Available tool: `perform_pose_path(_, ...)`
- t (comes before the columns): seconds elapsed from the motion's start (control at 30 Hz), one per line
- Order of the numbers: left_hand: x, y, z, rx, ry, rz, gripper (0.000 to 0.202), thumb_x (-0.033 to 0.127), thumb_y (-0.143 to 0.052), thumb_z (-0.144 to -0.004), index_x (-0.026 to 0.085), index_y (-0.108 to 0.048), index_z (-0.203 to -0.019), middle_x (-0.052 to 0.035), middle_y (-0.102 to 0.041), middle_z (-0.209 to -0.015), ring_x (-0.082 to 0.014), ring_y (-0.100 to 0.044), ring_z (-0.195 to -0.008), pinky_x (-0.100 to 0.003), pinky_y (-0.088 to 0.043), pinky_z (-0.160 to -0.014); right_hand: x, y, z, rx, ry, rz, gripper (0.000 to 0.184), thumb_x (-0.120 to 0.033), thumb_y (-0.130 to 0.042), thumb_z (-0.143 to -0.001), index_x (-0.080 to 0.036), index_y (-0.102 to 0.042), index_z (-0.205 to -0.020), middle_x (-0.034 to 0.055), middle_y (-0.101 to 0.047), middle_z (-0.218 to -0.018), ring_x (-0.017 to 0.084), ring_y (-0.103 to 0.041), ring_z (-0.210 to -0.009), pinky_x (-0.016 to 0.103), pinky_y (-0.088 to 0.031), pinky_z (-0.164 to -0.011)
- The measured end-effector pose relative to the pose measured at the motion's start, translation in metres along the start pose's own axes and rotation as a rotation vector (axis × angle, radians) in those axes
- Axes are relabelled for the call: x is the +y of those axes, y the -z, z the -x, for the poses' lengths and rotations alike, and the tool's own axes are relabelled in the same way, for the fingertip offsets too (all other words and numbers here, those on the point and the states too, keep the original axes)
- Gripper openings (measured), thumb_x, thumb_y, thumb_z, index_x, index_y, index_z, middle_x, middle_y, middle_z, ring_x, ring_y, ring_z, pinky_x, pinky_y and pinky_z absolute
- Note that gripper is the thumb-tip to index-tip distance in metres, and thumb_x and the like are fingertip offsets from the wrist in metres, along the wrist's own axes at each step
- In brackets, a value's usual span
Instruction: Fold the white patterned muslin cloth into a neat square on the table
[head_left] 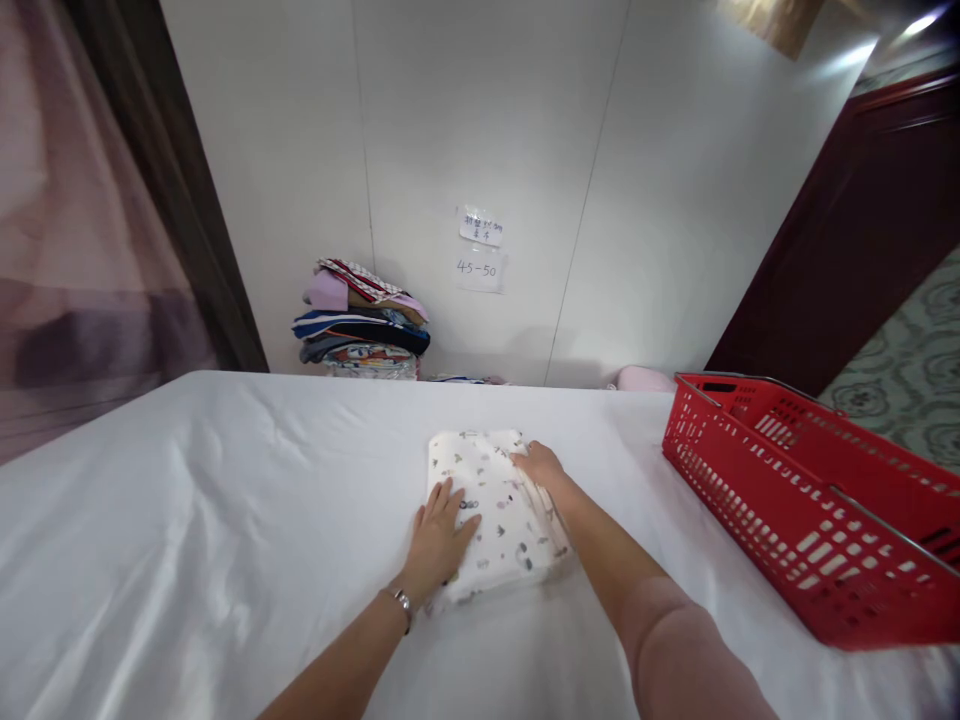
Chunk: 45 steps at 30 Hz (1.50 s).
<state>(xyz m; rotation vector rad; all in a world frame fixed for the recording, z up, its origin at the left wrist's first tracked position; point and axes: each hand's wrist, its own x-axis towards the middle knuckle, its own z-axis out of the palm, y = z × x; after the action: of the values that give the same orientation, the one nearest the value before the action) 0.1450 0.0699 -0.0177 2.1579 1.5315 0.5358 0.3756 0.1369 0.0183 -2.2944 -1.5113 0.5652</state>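
Note:
A folded white cloth (491, 515) with small scattered prints lies on the white-covered table. My left hand (439, 535) rests flat on its left side, fingers spread over the fabric, and wears a metal band at the wrist. At the upper right edge of the cloth, my right hand (541, 468) has its fingers bent round the fabric's border. Part of those fingers is hidden from view. Layered folds show along the cloth's right side.
On the right of the table (225, 520) stands a red plastic basket (795, 520) with metal handles. Folded clothes (364, 315) are stacked behind the table's far edge, near a pink item (643, 380). Paper labels (480, 268) are stuck to the wall; a pink curtain (82, 220) hangs at left.

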Motion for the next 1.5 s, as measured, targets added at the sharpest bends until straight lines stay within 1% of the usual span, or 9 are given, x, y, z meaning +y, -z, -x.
perform_pose_path(0.13, -0.004, -0.002, 0.000, 0.042, -0.016, 0.039, 0.053, 0.046, -0.043, -0.084, 0.021, -0.045, -0.131, -0.0069, -0.021, -0.151, -0.0249, -0.013, -0.140, -0.047, -0.017, -0.112, -0.005, -0.007, -0.008, 0.044, 0.020, -0.022, 0.044, -0.045, -0.054, -0.077, -0.015, -0.059, -0.108, 0.0144, -0.063, -0.112, 0.027, -0.058, -0.104, 0.030, -0.043, -0.080)
perform_pose_path(0.3, -0.006, -0.004, -0.005, 0.100, 0.046, 0.023, 0.062, 0.049, -0.039, -0.085, 0.013, -0.037, -0.137, -0.0111, -0.016, -0.152, -0.0274, -0.010, -0.140, -0.047, -0.017, -0.112, 0.000, -0.012, -0.007, 0.099, 0.086, -0.067, 0.042, -0.041, -0.042, -0.086, -0.019, -0.050, -0.121, 0.0073, -0.064, -0.111, 0.018, -0.060, -0.097, 0.025, -0.042, -0.078)
perform_pose_path(0.5, -0.009, -0.006, -0.006, 0.060, 0.050, 0.000, 0.062, 0.048, -0.039, -0.085, 0.014, -0.037, -0.137, -0.0098, -0.017, -0.152, -0.0263, -0.009, -0.140, -0.046, -0.015, -0.113, 0.001, -0.009, -0.010, 0.104, 0.062, 0.047, 0.039, -0.041, -0.043, -0.084, -0.016, -0.059, -0.108, 0.0135, -0.062, -0.109, 0.024, -0.057, -0.101, 0.031, -0.041, -0.081)
perform_pose_path(0.7, -0.016, -0.009, -0.006, 0.117, 0.091, 0.105, 0.061, 0.050, -0.034, -0.087, 0.015, -0.037, -0.137, -0.0079, -0.022, -0.151, -0.0233, -0.014, -0.140, -0.043, -0.017, -0.114, -0.005, -0.013, -0.028, 0.195, 0.137, -0.021, 0.035, -0.038, -0.053, -0.078, -0.015, -0.061, -0.103, 0.0118, -0.058, -0.115, 0.022, -0.052, -0.107, 0.026, -0.039, -0.081)
perform_pose_path(0.93, -0.024, -0.017, -0.008, 0.220, 0.066, 0.191, 0.052, 0.046, -0.042, -0.085, 0.020, -0.046, -0.131, -0.0073, -0.033, -0.146, -0.0251, -0.023, -0.137, -0.048, -0.023, -0.112, -0.006, -0.022, -0.051, 0.190, 0.026, -0.146, 0.022, -0.034, -0.059, -0.072, -0.014, -0.066, -0.079, 0.0035, -0.065, -0.073, 0.016, -0.060, -0.068, 0.022, -0.038, -0.057)
perform_pose_path(1.1, -0.026, -0.018, -0.009, 0.240, 0.036, 0.220, 0.051, 0.046, -0.045, -0.084, 0.020, -0.050, -0.128, -0.0078, -0.035, -0.145, -0.0255, -0.025, -0.136, -0.049, -0.025, -0.111, 0.002, -0.022, -0.050, 0.300, -0.023, -0.161, 0.024, -0.035, -0.050, -0.079, -0.016, -0.064, -0.084, 0.0043, -0.065, -0.082, 0.016, -0.058, -0.076, 0.022, -0.037, -0.060)
perform_pose_path(1.33, -0.028, -0.015, -0.013, 0.251, 0.070, 0.256, 0.054, 0.047, -0.044, -0.084, 0.017, -0.048, -0.129, -0.0093, -0.032, -0.146, -0.0256, -0.026, -0.136, -0.045, -0.029, -0.110, 0.007, -0.022, -0.048, 0.213, -0.060, -0.097, 0.025, -0.037, -0.046, -0.082, -0.018, -0.061, -0.083, 0.0055, -0.067, -0.084, 0.018, -0.060, -0.077, 0.024, -0.037, -0.060)
perform_pose_path(1.43, -0.026, -0.001, -0.026, 0.212, 0.175, 0.263, 0.061, 0.048, -0.043, -0.084, 0.013, -0.041, -0.133, -0.0137, -0.032, -0.146, -0.0269, -0.033, -0.133, -0.043, -0.032, -0.108, 0.007, -0.020, -0.045, 0.161, -0.078, -0.058, 0.030, -0.040, -0.044, -0.083, -0.017, -0.061, -0.092, 0.0086, -0.067, -0.092, 0.020, -0.061, -0.085, 0.025, -0.040, -0.064)
perform_pose_path(1.5, -0.023, 0.010, -0.038, 0.150, 0.284, 0.283, 0.065, 0.050, -0.043, -0.083, 0.012, -0.036, -0.135, -0.0166, -0.040, -0.141, -0.0285, -0.043, -0.125, -0.043, -0.037, -0.102, 0.007, -0.018, -0.041, 0.127, -0.091, -0.032, 0.034, -0.041, -0.041, -0.085, -0.017, -0.062, -0.096, 0.0116, -0.067, -0.097, 0.023, -0.062, -0.090, 0.027, -0.041, -0.067)
